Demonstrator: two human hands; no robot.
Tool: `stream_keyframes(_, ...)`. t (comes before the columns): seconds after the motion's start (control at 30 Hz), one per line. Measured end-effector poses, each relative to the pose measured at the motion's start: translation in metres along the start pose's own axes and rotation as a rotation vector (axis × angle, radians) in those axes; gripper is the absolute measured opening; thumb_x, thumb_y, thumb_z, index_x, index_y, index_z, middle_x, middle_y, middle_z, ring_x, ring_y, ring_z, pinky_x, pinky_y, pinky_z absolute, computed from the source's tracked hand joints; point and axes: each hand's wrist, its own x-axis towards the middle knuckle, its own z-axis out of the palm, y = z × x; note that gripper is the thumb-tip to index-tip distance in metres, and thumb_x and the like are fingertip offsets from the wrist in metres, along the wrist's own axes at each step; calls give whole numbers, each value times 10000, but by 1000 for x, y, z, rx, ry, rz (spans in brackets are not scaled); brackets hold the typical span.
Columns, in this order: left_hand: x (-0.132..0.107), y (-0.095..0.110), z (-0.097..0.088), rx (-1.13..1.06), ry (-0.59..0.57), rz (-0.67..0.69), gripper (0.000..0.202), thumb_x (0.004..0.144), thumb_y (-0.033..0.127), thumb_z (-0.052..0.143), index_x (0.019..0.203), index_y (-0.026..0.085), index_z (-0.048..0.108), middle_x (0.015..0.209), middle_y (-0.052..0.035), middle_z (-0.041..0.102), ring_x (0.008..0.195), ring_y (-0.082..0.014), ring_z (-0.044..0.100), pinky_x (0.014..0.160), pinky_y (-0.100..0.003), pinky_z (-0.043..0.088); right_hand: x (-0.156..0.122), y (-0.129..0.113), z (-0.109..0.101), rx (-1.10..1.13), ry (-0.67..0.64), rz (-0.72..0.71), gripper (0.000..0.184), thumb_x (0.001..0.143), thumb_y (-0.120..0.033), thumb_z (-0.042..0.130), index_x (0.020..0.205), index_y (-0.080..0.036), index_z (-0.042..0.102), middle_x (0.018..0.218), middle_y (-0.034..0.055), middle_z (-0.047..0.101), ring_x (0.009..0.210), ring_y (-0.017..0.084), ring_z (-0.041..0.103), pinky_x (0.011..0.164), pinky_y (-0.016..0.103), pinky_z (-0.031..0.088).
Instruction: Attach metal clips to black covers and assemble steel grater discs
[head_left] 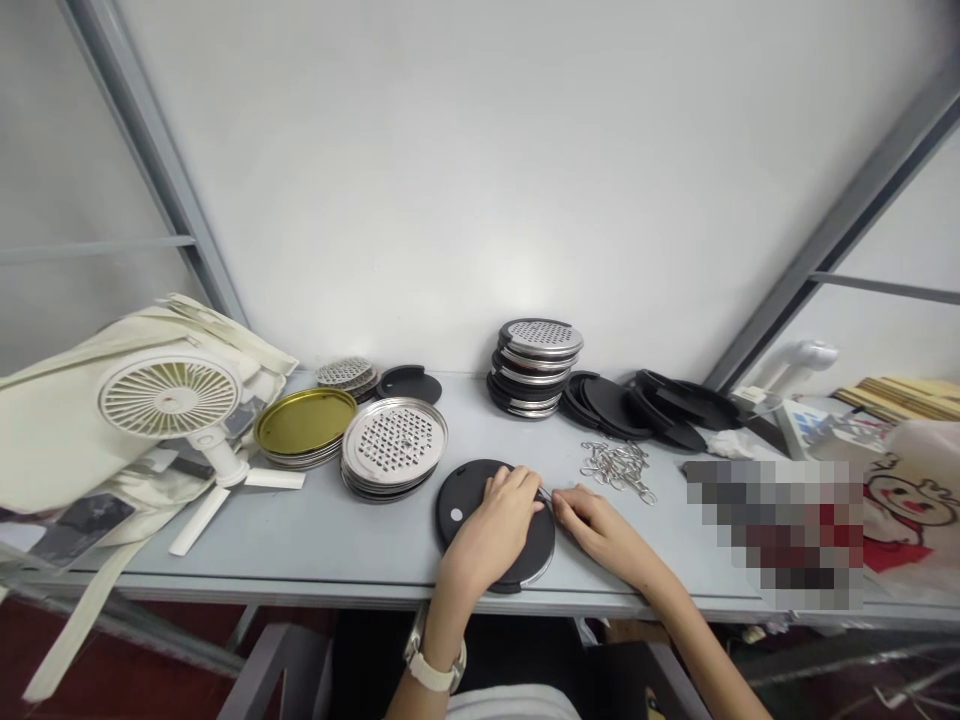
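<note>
A round black plastic holder (480,488) with a white dot lies flat near the table's front edge, a strip of metal rim showing at its lower right. My left hand (501,520) rests across it, fingers curled together at its upper right edge. Beside that edge, my right hand (598,528) is closed in a pinch. A thin metal piece (546,493) shows between the two hands, at the right fingertips; it looks like one of the hooks, but its full shape is hidden. Loose metal hooks (619,468) lie in a pile beyond my right hand.
Left of the holder are stacked grater discs (397,440) and gold-coloured discs (305,422). A stack of assembled graters (536,365) stands by the wall, with more black holders (619,405) to its right. A white fan (171,398) and a cream bag (45,400) occupy the left end.
</note>
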Motion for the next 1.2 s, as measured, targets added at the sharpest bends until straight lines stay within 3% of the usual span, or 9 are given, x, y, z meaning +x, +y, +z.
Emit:
stream_keyframes(0.37,0,-3,0,-92,20,-13,110,966,205,412,1010,193,513,1032,-35,561,1007,-196,489,916,-345,406,0,2,2,27,-11,11,374,1000,-371,285,682,-206,394,629,-24,476,645,162,478,704,303,370)
stream_keyframes(0.7,1,-3,1,-107,29,-19,119,967,216,404,1024,199,508,1040,-45,558,1026,-205,496,927,-360,409,-3,-1,0,179,38,67,222,987,-360,327,830,-221,400,655,-47,442,609,141,442,613,267,375)
stream_keyframes(1.2,-1,-4,-1,-121,33,-9,171,966,213,401,1096,205,511,1076,-52,566,1041,-200,503,933,-356,413,-3,-3,-1,124,37,39,257,987,-397,325,824,-221,418,688,-31,497,658,154,484,647,274,389)
